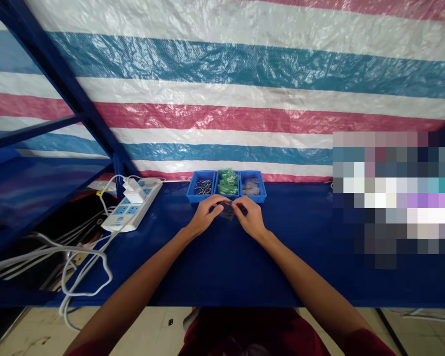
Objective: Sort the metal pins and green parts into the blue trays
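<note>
Between my two hands, just in front of the blue bins, is a small clear plastic bag [228,211]. My left hand [207,212] pinches its left side, with thumb and fingers closed. From the other side, my right hand [248,213] pinches the bag's upper right edge. Whether anything lies inside the bag is too small to tell. Right behind my hands stand three blue bins: the left bin [201,199] has small shiny metal pieces, the middle one holds green packets [228,182], and the right one has clear plastic packets [250,187].
A white power strip [124,217] with a plugged-in charger [134,191] lies on the blue table [222,272] at the left, its white cables [87,291] looping over the edge. A blue metal frame [70,94] rises there. Striped sheeting [222,89] hangs behind. The right side is blurred out.
</note>
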The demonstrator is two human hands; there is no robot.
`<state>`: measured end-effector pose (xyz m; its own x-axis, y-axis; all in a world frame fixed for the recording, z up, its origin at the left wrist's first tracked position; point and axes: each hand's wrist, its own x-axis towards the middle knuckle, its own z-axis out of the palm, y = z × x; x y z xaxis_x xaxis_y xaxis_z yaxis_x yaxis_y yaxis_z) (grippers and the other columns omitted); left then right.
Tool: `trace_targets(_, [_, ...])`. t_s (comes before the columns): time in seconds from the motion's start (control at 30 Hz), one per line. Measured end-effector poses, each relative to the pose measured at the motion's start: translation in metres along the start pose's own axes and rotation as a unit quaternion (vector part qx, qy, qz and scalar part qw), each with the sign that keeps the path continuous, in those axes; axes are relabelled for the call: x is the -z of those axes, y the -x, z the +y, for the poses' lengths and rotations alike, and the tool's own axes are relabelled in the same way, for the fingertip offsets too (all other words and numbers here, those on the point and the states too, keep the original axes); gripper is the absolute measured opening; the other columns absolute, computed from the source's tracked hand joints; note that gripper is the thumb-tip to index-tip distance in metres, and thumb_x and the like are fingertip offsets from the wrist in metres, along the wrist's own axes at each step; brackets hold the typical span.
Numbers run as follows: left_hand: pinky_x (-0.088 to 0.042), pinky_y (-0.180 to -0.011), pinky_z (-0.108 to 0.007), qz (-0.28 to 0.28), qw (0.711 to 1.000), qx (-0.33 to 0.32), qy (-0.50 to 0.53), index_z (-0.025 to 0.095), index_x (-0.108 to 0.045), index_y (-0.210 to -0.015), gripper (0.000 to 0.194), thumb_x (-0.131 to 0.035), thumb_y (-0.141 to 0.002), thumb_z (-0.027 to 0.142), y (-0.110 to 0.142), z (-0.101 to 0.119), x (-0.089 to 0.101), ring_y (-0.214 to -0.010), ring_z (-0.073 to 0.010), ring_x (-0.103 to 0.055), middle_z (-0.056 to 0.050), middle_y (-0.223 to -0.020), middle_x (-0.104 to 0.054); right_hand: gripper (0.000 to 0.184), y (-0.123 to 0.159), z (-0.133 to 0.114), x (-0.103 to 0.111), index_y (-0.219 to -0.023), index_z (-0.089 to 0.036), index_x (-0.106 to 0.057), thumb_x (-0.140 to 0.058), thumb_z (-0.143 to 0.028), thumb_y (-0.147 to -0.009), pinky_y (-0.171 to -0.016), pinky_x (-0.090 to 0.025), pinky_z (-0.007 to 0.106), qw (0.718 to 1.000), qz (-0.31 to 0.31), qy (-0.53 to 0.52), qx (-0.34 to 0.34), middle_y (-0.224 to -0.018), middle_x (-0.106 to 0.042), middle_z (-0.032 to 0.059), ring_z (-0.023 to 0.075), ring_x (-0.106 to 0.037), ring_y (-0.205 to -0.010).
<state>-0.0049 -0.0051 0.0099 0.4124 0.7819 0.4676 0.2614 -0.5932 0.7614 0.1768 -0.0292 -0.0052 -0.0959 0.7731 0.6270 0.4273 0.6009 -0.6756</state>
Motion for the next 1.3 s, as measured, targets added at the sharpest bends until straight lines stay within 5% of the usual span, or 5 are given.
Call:
trace_targets(0.2, [-0.053,-0.076,-0.03,0.018,0.999,0.049,-0.004,0.015,-0.071,-0.088,0.025,-0.062,-0.085,0.038,-0.0001,-0.0019,-0.0023,-0.079,-0.02,-0.068,-0.007,-0.086,-0.073,0.021,0.0019,0.0012,-0.0003,-0.104,-0.02,-0.062,-0.044,-0.025,-0.093,-0.065,-0.051,0.026,0.999,0.0,-0.033,-0.006,-0.089,-0.065,0.0053,0.0142,-0.061,-0.07])
trace_targets(0.43, [-0.054,-0.067,-0.027,0.034,0.985,0.109,0.128,0.015,-0.05,-0.131,0.058,-0.069,-0.081,0.039,-0.0025,-0.001,-0.0005,-0.06,-0.0148,-0.064,0.001,-0.064,-0.066,0.026,0.0027,0.0043,-0.0027,-0.109,-0.022,-0.065,-0.045,-0.02,-0.092,-0.076,-0.054,0.03,0.999,-0.016,-0.02,0.048,-0.108,-0.061,0.0091,0.0171,-0.063,-0.09])
trace_targets(0.77, [-0.052,-0.073,-0.029,0.038,0.999,0.007,-0.021,0.016,-0.072,-0.085,0.027,-0.063,-0.085,0.041,-0.0029,-0.0006,-0.0012,-0.085,-0.0184,-0.062,-0.008,-0.094,-0.065,0.021,-0.0001,0.0015,-0.0007,-0.089,-0.02,-0.065,-0.048,-0.031,-0.094,-0.072,-0.053,0.028,1.0,0.009,0.002,0.005,-0.093,-0.064,0.0077,0.0176,-0.062,-0.085])
trace_targets(1.0, [-0.052,-0.064,-0.028,0.049,0.982,0.118,0.138,0.014,-0.066,-0.093,0.03,-0.068,-0.08,0.041,-0.0033,-0.0076,-0.0013,-0.058,-0.0139,-0.06,-0.002,-0.066,-0.066,0.035,0.0023,0.0055,-0.0002,-0.123,-0.024,-0.057,-0.035,-0.021,-0.096,-0.074,-0.055,0.03,0.999,-0.004,-0.038,0.01,-0.101,-0.063,0.0062,0.014,-0.062,-0.073])
trace_targets(1.3, [-0.05,-0.064,-0.027,-0.002,0.985,0.093,0.142,0.015,-0.068,-0.097,0.036,-0.057,-0.087,0.048,-0.0059,-0.0023,0.0018,-0.065,-0.0135,-0.057,-0.004,-0.077,-0.061,0.02,-0.0001,0.0051,-0.0018,-0.092,-0.021,-0.067,-0.049,-0.029,-0.093,-0.072,-0.054,0.028,0.999,0.029,0.012,0.03,-0.105,-0.062,0.0097,0.0187,-0.062,-0.093])
